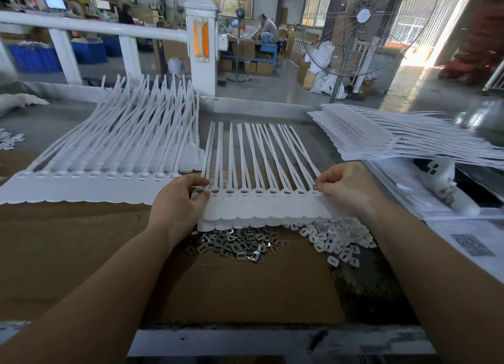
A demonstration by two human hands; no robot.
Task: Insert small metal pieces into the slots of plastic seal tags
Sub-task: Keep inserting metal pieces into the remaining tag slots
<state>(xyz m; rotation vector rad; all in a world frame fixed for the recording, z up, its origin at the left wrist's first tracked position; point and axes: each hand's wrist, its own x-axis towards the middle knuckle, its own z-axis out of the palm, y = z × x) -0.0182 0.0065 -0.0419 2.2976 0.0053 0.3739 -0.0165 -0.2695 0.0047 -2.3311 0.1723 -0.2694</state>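
Seal tag strip flat on cardboard, straps pointing away. L hand pinches left end, R hand pinches right end. Metal pieces just below. Factory floor w/ fan behind.

The seal tags are matt white plastic, smooth, with long thin straps, and the small metal pieces heaped below them are bright, glossy steel-coloured stampings. Beside these lies a pile of small white clips, probably plastic, though the view is soft there. The surface is covered in dull brown corrugated cardboard, over worn grey metal at its edges.
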